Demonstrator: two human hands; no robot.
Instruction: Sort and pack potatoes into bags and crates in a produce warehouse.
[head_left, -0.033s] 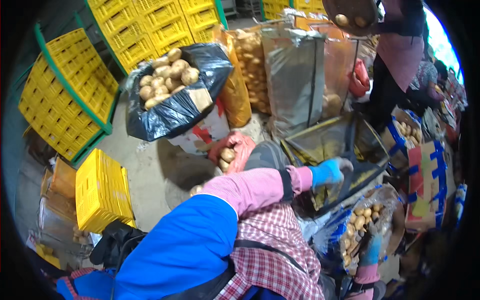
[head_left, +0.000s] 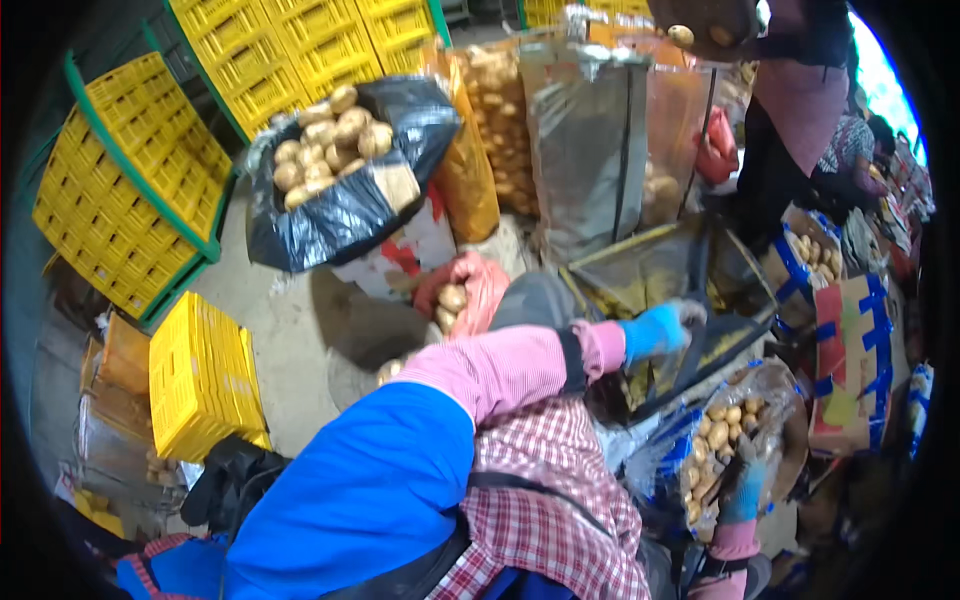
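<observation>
My left hand (head_left: 660, 332), in a blue glove with grey fingers, hovers over a low open crate (head_left: 660, 285) with a dark, yellow-streaked lining. Its fingers look curled, but blur hides whether anything is in them. My right hand (head_left: 742, 490), gloved the same way, reaches into a plastic-lined box (head_left: 785, 410) at the lower right. Several potatoes (head_left: 718, 435) lie in that box beside the right fingers, whose tips and grip are hidden.
A carton lined with a black bag (head_left: 330, 235) holds potatoes at the back left. A pink bag (head_left: 480, 300) of potatoes sits nearer. Yellow crates (head_left: 200, 380) stand stacked left. Tall sacks (head_left: 585, 150) line the back. Another person (head_left: 800, 110) stands back right with a basket.
My left hand has shifted slightly upward over the crate. My right hand stays in the potato box.
</observation>
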